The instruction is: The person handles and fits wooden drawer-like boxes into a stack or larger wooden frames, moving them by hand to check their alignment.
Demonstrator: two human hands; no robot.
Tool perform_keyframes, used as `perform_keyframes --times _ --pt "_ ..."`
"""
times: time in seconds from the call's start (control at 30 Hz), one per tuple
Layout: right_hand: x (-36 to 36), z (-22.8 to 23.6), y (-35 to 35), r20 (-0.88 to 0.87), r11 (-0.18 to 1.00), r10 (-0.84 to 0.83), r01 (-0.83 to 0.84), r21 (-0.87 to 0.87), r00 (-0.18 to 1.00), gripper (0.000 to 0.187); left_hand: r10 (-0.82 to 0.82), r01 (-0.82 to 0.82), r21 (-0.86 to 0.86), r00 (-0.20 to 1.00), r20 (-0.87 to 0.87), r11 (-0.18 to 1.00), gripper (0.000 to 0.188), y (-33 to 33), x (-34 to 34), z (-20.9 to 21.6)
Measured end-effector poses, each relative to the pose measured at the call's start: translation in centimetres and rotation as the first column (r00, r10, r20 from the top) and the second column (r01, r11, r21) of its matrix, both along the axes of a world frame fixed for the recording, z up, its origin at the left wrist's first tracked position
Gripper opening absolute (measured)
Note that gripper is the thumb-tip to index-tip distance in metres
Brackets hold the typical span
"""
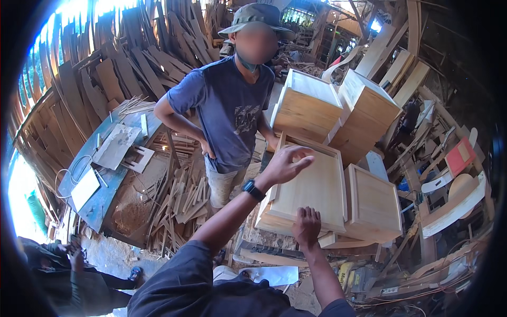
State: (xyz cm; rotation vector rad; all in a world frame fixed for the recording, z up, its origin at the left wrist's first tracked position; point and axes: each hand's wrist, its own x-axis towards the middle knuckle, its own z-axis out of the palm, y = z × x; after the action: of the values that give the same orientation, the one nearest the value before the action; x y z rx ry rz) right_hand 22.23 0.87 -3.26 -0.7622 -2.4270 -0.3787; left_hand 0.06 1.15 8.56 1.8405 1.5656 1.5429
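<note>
My left hand [289, 162], with a dark watch [253, 189] on its wrist, is raised over a pale wooden cabinet [317, 185]. Its fingers are loosely bent and apart, and nothing shows between them. Lower down, my right hand [306, 228] rests at the near edge of the same cabinet's framed panel. Those fingers are curled in, and what they close on, if anything, is hidden. A second, smaller wooden cabinet [374, 203] stands close by on the right. Across from me, a person in a blue shirt [227, 116] and hat has one hand at the hip and the other near the cabinet.
Two more wooden cabinets [308, 108] [364, 113] stand behind. A blue-green table [95, 198] with boards and a cable is at the left, beside heaped wood strips [182, 198]. Planks [119, 68] lean along the back. Another person [74, 274] is at the lower left.
</note>
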Motion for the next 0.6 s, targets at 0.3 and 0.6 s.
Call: perform_keyframes --times 0.3,0.6 --pt "-1.1 -0.7 -0.9 -0.033 0.999 0.048 -0.048 -0.002 0.998 0.013 0.426 -0.427 -0.091 0.904 -0.032 0.900 0.059 8.1 -4.0 -17.6" --pt "0.7 -0.1 -0.5 -0.022 0.997 0.028 -0.029 -0.078 0.999 0.016 0.401 -0.396 -0.106 0.915 0.032 0.912 0.059 9.1 -1.9 -16.5"
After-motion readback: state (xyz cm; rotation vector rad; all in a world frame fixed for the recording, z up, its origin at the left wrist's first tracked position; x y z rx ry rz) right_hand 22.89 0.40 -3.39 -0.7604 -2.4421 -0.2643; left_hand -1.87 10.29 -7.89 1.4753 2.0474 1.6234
